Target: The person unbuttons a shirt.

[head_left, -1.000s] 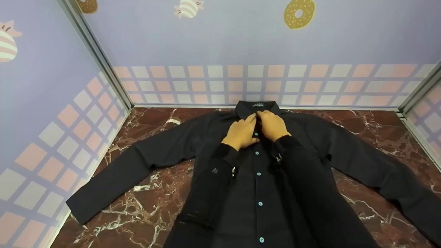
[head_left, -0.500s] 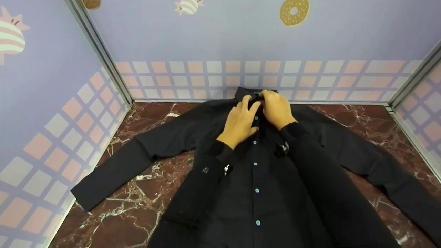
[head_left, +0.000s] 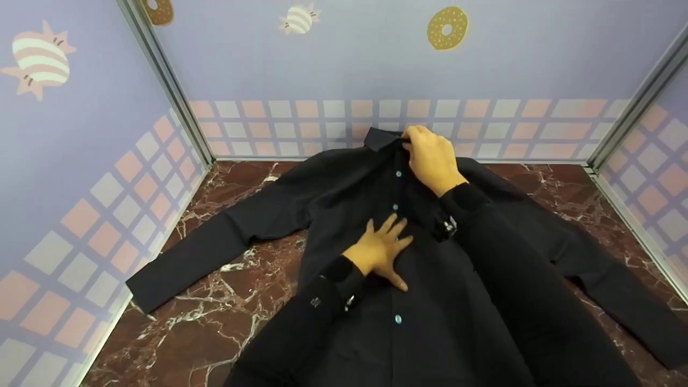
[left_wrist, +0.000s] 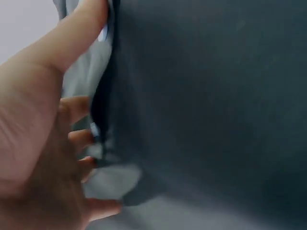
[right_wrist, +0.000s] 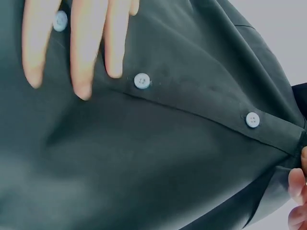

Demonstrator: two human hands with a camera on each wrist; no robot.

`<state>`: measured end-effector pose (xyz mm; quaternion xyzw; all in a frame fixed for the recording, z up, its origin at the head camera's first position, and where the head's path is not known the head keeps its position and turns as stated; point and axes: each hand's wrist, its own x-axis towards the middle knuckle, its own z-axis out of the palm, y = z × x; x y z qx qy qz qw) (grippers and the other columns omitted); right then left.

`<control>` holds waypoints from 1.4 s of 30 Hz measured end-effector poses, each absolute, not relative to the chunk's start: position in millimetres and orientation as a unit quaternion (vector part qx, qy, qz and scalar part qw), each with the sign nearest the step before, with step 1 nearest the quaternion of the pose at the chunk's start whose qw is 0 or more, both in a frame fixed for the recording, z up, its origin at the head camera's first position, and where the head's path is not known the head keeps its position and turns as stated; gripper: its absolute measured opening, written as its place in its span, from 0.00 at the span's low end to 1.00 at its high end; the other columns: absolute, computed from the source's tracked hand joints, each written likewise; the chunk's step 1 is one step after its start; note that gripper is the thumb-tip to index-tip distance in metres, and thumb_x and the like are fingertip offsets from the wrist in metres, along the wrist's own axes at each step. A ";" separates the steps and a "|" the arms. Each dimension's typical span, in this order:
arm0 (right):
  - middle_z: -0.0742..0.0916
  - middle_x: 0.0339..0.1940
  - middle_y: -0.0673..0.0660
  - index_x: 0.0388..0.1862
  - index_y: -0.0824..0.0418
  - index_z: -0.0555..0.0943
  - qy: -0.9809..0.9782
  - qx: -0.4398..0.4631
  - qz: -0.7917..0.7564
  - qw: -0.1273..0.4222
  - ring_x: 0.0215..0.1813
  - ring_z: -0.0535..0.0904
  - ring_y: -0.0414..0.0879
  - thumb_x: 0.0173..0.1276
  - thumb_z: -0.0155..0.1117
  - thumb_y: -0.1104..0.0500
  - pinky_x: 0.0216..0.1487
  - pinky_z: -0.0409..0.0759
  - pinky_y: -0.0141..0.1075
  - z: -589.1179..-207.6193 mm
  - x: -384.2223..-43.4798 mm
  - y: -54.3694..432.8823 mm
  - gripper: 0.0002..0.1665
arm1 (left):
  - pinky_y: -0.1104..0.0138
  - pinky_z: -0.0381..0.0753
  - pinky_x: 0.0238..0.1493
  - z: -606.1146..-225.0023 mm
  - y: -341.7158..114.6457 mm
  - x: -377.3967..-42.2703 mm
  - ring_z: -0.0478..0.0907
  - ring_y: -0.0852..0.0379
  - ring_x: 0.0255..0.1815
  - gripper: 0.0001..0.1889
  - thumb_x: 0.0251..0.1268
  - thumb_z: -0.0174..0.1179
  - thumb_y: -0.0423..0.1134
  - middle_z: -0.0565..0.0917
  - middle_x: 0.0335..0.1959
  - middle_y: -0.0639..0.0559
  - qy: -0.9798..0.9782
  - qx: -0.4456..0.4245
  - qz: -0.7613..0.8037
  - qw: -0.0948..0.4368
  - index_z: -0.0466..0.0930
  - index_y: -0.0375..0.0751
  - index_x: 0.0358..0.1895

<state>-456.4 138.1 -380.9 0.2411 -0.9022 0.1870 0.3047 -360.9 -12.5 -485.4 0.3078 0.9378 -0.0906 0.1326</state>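
The right hand has a narrow grip: thumb and fingers pinch the front of the collar, at the neck edge, with the back of the hand covering the collar's right side. How many layers of cloth sit in that pinch cannot be told. The black shirt runs from the collar toward the person, front side up on the marble tabletop. Its left-hand sleeve slants out to the left of the collar, and its other sleeve slants out to the right.

The left hand is below the collar, wide and holding nothing, its fingers and thumb spread over the button strip. The left wrist view shows the fingertips at the strip's edge, but whether they press on the cloth cannot be told. Between the collar and this hand show two pale buttons, an upper button and a middle button; a lower button sits farther from the collar, past the thumb. The patterned wall rises behind the collar.
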 end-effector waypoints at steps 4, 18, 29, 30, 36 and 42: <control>0.88 0.50 0.67 0.51 0.68 0.84 -0.890 0.243 0.207 0.327 0.42 0.86 0.69 0.81 0.63 0.64 0.43 0.85 0.61 -367.3 -451.5 137.6 0.08 | 0.38 0.47 0.84 -488.2 -17.2 -384.4 0.35 0.43 0.90 0.64 0.47 0.71 0.81 0.44 0.90 0.47 0.946 0.291 -0.126 0.073 0.55 0.59 0.87; 0.90 0.57 0.62 0.59 0.62 0.89 -0.914 0.324 0.216 0.110 0.60 0.86 0.61 0.76 0.67 0.66 0.61 0.82 0.57 -359.7 -371.3 153.9 0.15 | 0.58 0.83 0.53 -469.9 -23.6 -334.3 0.82 0.51 0.53 0.14 0.67 0.72 0.55 0.88 0.48 0.54 0.888 0.395 0.011 -0.234 0.91 0.49 0.43; 0.91 0.36 0.53 0.38 0.59 0.89 -0.907 0.305 0.291 0.006 0.38 0.86 0.45 0.67 0.78 0.64 0.46 0.87 0.46 -460.7 -327.7 173.6 0.04 | 0.60 0.77 0.44 -485.3 -27.8 -284.4 0.78 0.51 0.44 0.07 0.66 0.75 0.43 0.82 0.38 0.54 0.848 0.323 0.228 -0.353 0.86 0.47 0.38; 0.91 0.35 0.52 0.37 0.59 0.89 -0.905 0.300 0.300 0.008 0.36 0.85 0.44 0.67 0.78 0.64 0.44 0.86 0.44 -469.3 -325.1 174.2 0.03 | 0.59 0.77 0.47 -488.3 -28.5 -285.4 0.79 0.51 0.48 0.08 0.67 0.75 0.44 0.84 0.42 0.54 0.864 0.308 0.236 -0.323 0.87 0.47 0.41; 0.91 0.34 0.53 0.38 0.60 0.90 -0.889 0.258 0.377 0.020 0.29 0.80 0.40 0.67 0.78 0.66 0.36 0.79 0.34 -505.1 -312.8 173.5 0.03 | 0.52 0.74 0.66 -512.1 -36.4 -290.2 0.77 0.50 0.66 0.13 0.77 0.67 0.48 0.87 0.54 0.54 0.918 0.268 0.273 -0.104 0.89 0.48 0.55; 0.91 0.36 0.52 0.40 0.58 0.89 -0.882 0.237 0.406 0.039 0.30 0.80 0.39 0.67 0.78 0.66 0.35 0.79 0.33 -523.9 -306.2 162.1 0.06 | 0.54 0.72 0.62 -527.1 -44.4 -294.4 0.76 0.51 0.59 0.13 0.78 0.65 0.49 0.84 0.47 0.53 0.928 0.266 0.261 -0.029 0.88 0.46 0.54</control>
